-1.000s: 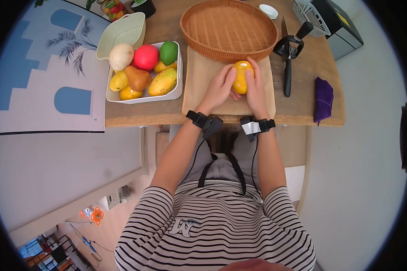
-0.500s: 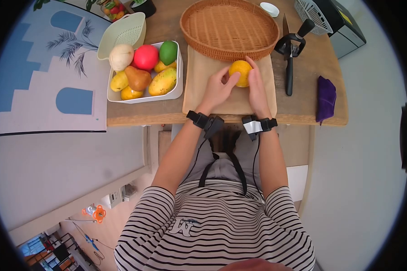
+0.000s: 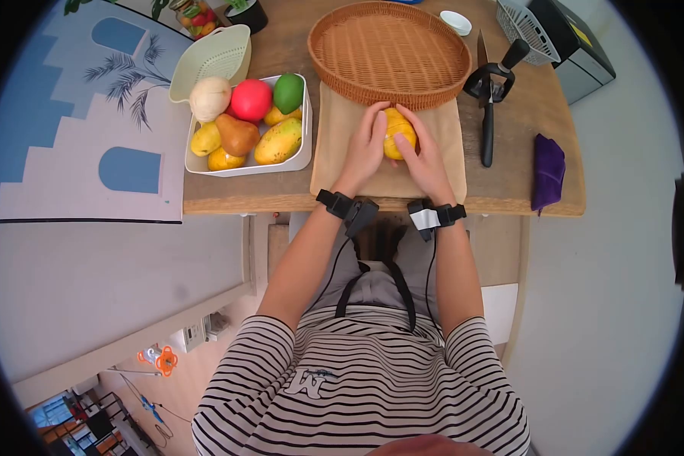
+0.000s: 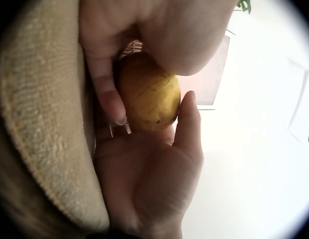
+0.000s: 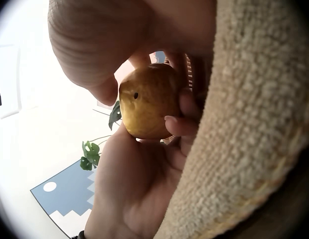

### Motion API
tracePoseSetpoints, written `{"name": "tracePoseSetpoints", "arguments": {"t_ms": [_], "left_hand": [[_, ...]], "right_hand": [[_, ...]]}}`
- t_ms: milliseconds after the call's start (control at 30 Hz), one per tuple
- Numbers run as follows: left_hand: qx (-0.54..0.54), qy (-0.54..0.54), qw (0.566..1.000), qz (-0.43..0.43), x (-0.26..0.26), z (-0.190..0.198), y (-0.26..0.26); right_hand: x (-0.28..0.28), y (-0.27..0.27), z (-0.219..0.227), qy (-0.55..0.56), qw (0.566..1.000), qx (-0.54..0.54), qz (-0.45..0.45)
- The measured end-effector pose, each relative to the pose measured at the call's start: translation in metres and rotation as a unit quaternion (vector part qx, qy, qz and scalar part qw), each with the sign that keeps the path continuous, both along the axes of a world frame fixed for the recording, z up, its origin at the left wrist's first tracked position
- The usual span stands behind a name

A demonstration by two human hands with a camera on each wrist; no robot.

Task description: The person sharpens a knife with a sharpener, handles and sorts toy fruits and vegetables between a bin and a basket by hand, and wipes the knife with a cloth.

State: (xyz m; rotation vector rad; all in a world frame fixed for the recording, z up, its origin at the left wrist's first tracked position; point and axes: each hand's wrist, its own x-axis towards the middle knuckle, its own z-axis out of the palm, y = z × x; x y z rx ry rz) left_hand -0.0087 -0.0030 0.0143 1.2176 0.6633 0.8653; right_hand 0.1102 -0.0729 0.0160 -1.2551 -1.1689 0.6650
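Observation:
A rounded yellow fruit [image 3: 397, 125] is held between both hands over a beige towel [image 3: 330, 163]. Its skin looks glossy and lightly ridged, and a small dark spot shows on the fruit [image 5: 144, 104] in the right wrist view. On its left side the left hand [image 3: 363, 156] cups it, fingers reaching to the far side. From the right, the right hand [image 3: 427, 163] holds it with the thumb lying across the near face. Parts of the fruit are hidden behind the fingers.
A round wicker tray [image 3: 387, 45] overlaps the towel's far end. Left stands a white bin [image 3: 243, 172] of assorted fruit beside a pale green basket [image 3: 224, 53]. To the right lie a knife [image 3: 487, 137] with a black holder [image 3: 501, 72] and a purple cloth [image 3: 548, 173].
The fruit has been turned in the hands and shows a different side. The left hand has moved closer around it, and the right thumb has come across its near face.

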Motion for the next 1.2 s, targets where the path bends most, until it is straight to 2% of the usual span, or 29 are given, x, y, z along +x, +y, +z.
{"name": "tracePoseSetpoints", "arguments": {"t_ms": [67, 100, 233, 333, 367, 400, 433, 500, 567, 633, 667, 700, 833, 900, 967, 1033, 1100, 1133, 1200], "left_hand": [[0.009, -0.008, 0.999, -0.029, 0.001, -0.005, 0.000], [0.016, -0.016, 0.998, -0.060, 0.002, -0.008, -0.001], [0.065, -0.027, 0.994, -0.089, 0.000, -0.004, -0.006], [0.046, -0.038, 0.993, -0.100, -0.002, -0.001, -0.006], [-0.002, -0.039, 0.995, -0.090, -0.002, 0.000, -0.004], [-0.050, -0.040, 0.995, -0.079, -0.003, 0.000, -0.002], [-0.052, -0.039, 0.995, -0.078, -0.004, -0.004, 0.001], [-0.131, -0.095, 0.979, -0.124, -0.008, -0.012, 0.007], [-0.157, -0.106, 0.976, -0.106, -0.005, -0.004, 0.000], [-0.182, -0.119, 0.972, -0.089, 0.001, -0.008, -0.002], [-0.008, -0.058, 0.994, -0.095, 0.003, -0.019, -0.002], [0.166, 0.004, 0.981, -0.097, 0.004, -0.030, -0.001], [0.155, 0.082, 0.975, -0.135, -0.003, -0.007, -0.003], [0.040, 0.055, 0.993, -0.097, -0.003, -0.010, -0.003], [0.081, 0.049, 0.993, -0.068, -0.008, 0.006, -0.009], [0.125, 0.042, 0.990, -0.042, -0.010, 0.032, -0.007], [0.332, 0.055, 0.940, 0.052, -0.012, 0.061, 0.006], [0.333, 0.059, 0.939, 0.057, -0.011, 0.078, 0.016], [0.506, 0.150, 0.834, 0.165, -0.005, 0.105, 0.044]], "right_hand": [[0.005, 0.001, -0.001, -0.008, 0.999, -0.024, 0.021], [0.008, 0.002, -0.008, 0.016, 0.999, -0.026, 0.018], [0.008, 0.004, -0.006, 0.096, 0.994, -0.050, 0.021], [0.004, -0.003, 0.005, 0.142, 0.989, -0.028, 0.033], [0.006, -0.003, 0.004, 0.142, 0.989, -0.030, 0.034], [0.008, -0.003, 0.002, 0.045, 0.998, 0.027, 0.029], [0.009, -0.002, 0.002, -0.053, 0.995, 0.085, 0.025], [0.006, -0.003, 0.002, -0.074, 0.994, 0.078, 0.024], [0.002, -0.003, 0.005, -0.096, 0.992, 0.077, 0.022], [-0.002, -0.005, 0.007, 0.059, 0.998, 0.005, -0.001], [0.000, -0.004, 0.006, 0.058, 0.998, 0.007, -0.001], [0.004, -0.005, 0.004, 0.068, 0.998, -0.011, -0.016], [0.009, -0.002, -0.005, 0.060, 0.997, -0.022, -0.041], [0.005, -0.006, 0.007, 0.106, 0.992, -0.043, -0.053], [0.002, -0.005, 0.010, 0.151, 0.984, -0.062, -0.064], [0.012, 0.000, -0.004, 0.100, 0.988, -0.074, -0.090], [0.013, 0.003, -0.011, 0.088, 0.989, -0.074, -0.090], [0.011, 0.005, -0.012, 0.072, 0.990, -0.074, -0.092], [0.010, 0.006, -0.012, 0.078, 0.991, -0.071, -0.084]]}}
